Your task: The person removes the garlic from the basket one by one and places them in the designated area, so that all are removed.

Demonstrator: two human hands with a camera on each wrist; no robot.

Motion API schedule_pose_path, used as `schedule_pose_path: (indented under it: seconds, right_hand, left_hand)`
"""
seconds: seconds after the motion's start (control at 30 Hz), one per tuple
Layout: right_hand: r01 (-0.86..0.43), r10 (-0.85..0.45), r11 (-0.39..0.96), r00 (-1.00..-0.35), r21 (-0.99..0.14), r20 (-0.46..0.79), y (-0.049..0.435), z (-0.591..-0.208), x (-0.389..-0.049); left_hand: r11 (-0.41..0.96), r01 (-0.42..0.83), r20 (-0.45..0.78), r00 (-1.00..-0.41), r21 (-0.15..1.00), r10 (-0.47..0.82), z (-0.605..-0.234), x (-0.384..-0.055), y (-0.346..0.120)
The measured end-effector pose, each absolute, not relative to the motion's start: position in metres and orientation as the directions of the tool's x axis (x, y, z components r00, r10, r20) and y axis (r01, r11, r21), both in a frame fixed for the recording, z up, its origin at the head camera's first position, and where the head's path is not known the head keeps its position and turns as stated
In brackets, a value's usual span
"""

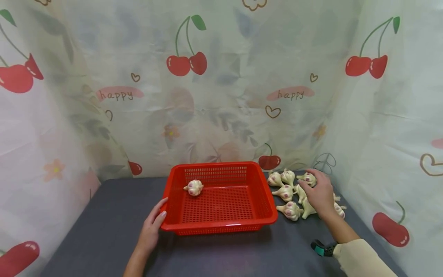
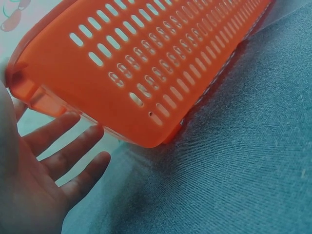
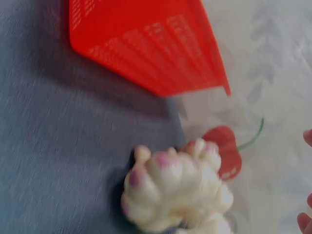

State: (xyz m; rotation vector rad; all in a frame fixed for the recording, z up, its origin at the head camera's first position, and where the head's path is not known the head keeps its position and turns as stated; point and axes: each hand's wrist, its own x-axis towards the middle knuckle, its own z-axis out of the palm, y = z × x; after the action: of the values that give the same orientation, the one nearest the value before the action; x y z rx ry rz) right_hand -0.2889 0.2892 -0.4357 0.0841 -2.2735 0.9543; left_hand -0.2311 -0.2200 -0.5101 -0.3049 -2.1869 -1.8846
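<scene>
A red plastic basket (image 1: 216,227) with slotted walls stands on the dark tabletop, a single garlic bulb (image 1: 194,187) inside near its left wall. My left hand (image 1: 149,231) holds the basket's left rim; in the left wrist view, several fingers (image 2: 73,146) reach under the rim against the outer side. To the basket's right lies a group of garlic bulbs (image 1: 290,210). Over this group is my right hand (image 1: 320,194), thumb and fingers apart around a bulb (image 1: 308,178) at the back. Fingertips (image 3: 306,222) show at the right wrist view's edge, away from the blurred garlic (image 3: 170,185).
A dark cloth (image 1: 117,223) covers the table. Patterned curtains (image 1: 221,96) with cherries enclose the back and both sides. Near my right sleeve (image 1: 363,257) lies a black and teal strap-like object (image 1: 322,248).
</scene>
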Motion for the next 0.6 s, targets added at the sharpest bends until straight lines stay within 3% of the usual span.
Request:
schedule_pose_path:
  seconds: [0.33,0.6]
  right_hand:
    - [-0.313,0.033,0.718,-0.877,-0.622,0.479,0.246,-0.413,-0.317]
    - [-0.343,-0.063,0.690,-0.906,-0.638,0.418,0.214,-0.398,-0.340]
  left_hand:
    - [0.138,0.323,0.325,-0.946,0.937,0.003,-0.512,-0.232,-0.221]
    - [0.141,0.314,0.317,-0.948,0.939,-0.002,-0.511,-0.232,-0.219]
